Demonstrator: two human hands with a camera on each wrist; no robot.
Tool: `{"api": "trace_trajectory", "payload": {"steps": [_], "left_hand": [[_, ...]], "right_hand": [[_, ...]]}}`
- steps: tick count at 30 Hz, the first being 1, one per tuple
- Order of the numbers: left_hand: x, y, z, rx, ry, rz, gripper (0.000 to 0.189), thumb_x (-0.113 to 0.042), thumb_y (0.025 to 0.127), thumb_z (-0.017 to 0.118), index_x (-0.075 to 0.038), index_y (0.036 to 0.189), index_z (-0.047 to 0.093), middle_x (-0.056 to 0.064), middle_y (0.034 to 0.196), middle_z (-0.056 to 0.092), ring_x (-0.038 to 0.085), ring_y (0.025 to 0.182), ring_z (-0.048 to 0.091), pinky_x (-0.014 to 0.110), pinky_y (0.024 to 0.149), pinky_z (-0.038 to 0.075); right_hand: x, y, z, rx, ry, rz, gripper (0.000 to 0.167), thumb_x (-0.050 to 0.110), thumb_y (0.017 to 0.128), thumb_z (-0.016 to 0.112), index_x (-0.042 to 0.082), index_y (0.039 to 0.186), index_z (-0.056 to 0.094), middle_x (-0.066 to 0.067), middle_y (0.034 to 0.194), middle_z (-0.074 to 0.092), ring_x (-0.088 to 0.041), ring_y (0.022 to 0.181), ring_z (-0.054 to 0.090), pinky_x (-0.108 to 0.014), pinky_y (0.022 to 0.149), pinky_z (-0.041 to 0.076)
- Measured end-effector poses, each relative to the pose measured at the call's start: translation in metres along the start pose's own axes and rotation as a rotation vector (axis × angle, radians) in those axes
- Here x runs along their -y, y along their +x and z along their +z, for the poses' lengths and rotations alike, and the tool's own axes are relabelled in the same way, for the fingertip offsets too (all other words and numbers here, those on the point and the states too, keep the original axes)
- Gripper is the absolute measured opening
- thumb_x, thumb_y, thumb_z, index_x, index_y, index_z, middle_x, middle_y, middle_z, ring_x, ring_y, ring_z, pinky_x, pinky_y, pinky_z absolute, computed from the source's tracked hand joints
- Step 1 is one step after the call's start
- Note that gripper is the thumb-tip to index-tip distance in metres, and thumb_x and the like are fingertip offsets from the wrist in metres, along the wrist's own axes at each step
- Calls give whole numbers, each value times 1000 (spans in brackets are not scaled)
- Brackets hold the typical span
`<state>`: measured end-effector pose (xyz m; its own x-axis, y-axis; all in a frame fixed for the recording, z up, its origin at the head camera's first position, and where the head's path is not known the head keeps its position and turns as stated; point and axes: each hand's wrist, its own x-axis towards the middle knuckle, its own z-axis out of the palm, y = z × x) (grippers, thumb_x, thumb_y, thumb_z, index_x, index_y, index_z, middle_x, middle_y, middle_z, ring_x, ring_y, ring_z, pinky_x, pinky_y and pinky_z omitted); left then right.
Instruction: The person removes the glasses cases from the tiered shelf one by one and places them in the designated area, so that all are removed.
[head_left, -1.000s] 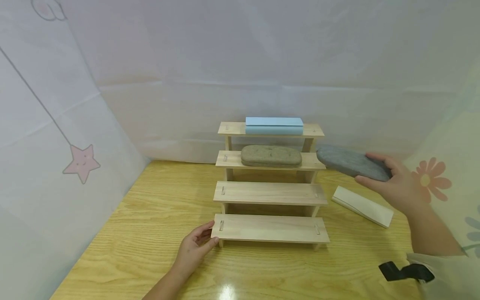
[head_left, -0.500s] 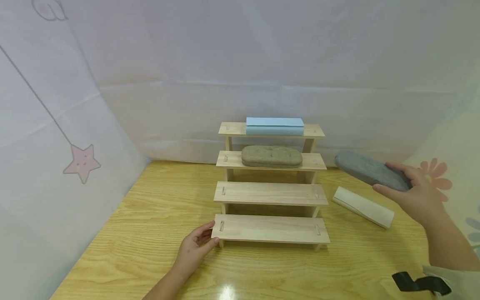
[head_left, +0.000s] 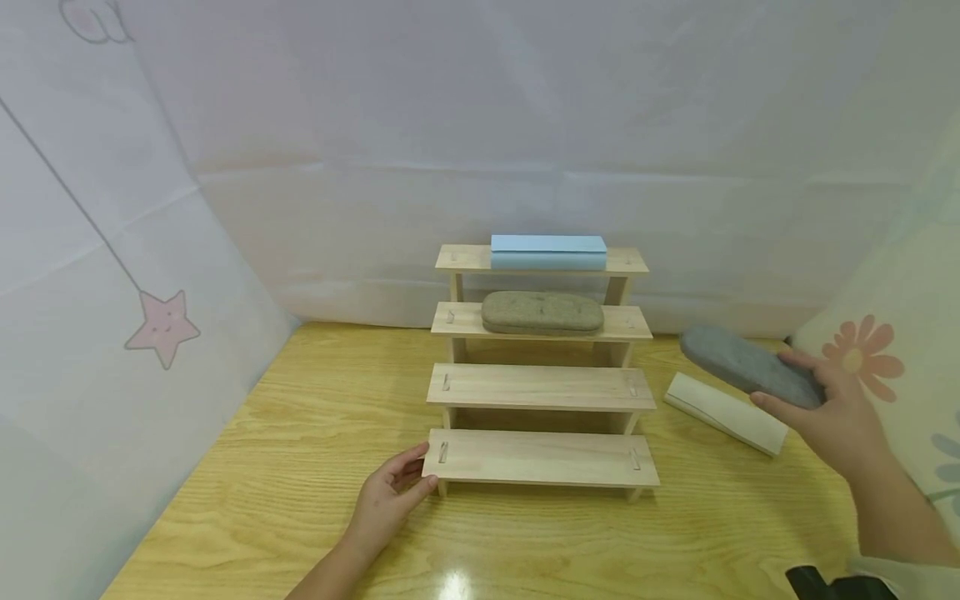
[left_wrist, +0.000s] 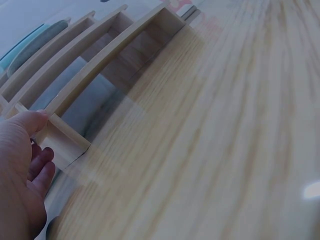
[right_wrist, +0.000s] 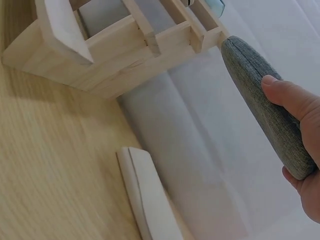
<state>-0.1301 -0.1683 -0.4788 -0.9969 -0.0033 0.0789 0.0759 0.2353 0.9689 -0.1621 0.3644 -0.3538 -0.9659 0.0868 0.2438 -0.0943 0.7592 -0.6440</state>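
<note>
A four-step wooden display stand [head_left: 542,457] stands on the table. My left hand [head_left: 386,500] grips the left end of its lowest shelf, with the thumb [left_wrist: 31,120] on the shelf's corner in the left wrist view. To the right of the stand, my right hand [head_left: 836,417] holds a grey fabric glasses case [head_left: 750,362] by one end, tilted and raised above the table. That same grey case [right_wrist: 265,105] shows a seam along its side in the right wrist view. Below it lies a cream glasses case [head_left: 726,413], slanted on the table.
A light blue folding glasses case [head_left: 548,252] sits on the top shelf. An olive-brown fabric glasses case [head_left: 542,312] lies on the shelf below. White printed cloth [head_left: 480,167] hangs behind and at both sides of the wood-grain table [head_left: 300,433].
My right hand has drawn the grey glasses case away from the stand to the right, then slightly lower towards the cream case. The left hand stays at the lowest shelf.
</note>
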Motion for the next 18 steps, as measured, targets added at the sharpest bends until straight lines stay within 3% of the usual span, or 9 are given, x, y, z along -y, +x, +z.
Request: {"api": "trace_trajectory", "payload": {"steps": [1, 3, 5, 8, 14, 18], "left_hand": [[0, 0, 0, 0, 1, 1, 50, -16, 85, 77, -5, 131, 60, 11, 131, 62, 6, 108, 60, 17, 94, 51], [0, 0, 0, 1, 5, 5, 50, -16, 85, 77, -5, 131, 60, 11, 131, 61, 5, 108, 59, 17, 94, 51], [1, 0, 0, 2, 5, 5, 50, -16, 85, 76, -5, 131, 60, 10, 131, 61, 5, 108, 59, 17, 94, 51], [0, 0, 0, 1, 0, 3, 49, -15, 85, 77, -5, 131, 60, 10, 131, 62, 5, 107, 60, 16, 94, 51], [-2, -1, 0, -6, 13, 26, 49, -14, 85, 76, -3, 130, 60, 13, 130, 62, 12, 109, 61, 19, 93, 53], [-3, -1, 0, -6, 13, 2, 49, -14, 85, 77, -5, 130, 61, 12, 131, 62, 12, 109, 61, 18, 93, 52]], "right_hand": [[-2, -1, 1, -3, 1, -13, 80, 34, 90, 72, 9, 154, 31, -32, 153, 28, -53, 124, 37, -29, 86, 36], [-5, -3, 2, 1, -3, -25, 80, 32, 90, 72, 4, 152, 31, -34, 151, 29, -54, 123, 36, -41, 94, 36], [-8, -5, 3, 16, -1, -16, 80, 33, 90, 72, 4, 152, 31, -35, 150, 28, -55, 123, 35, -43, 94, 37], [-12, -7, 6, 52, 6, 30, 82, 36, 92, 69, 4, 154, 26, -37, 151, 23, -61, 124, 33, -67, 89, 31], [-22, -14, 13, 48, -3, 63, 82, 37, 90, 71, 2, 152, 28, -38, 149, 29, -58, 120, 38, -64, 83, 37], [-29, -17, 19, 44, -12, 64, 82, 37, 90, 72, 1, 151, 30, -37, 148, 31, -57, 121, 39, -63, 84, 38]]}}
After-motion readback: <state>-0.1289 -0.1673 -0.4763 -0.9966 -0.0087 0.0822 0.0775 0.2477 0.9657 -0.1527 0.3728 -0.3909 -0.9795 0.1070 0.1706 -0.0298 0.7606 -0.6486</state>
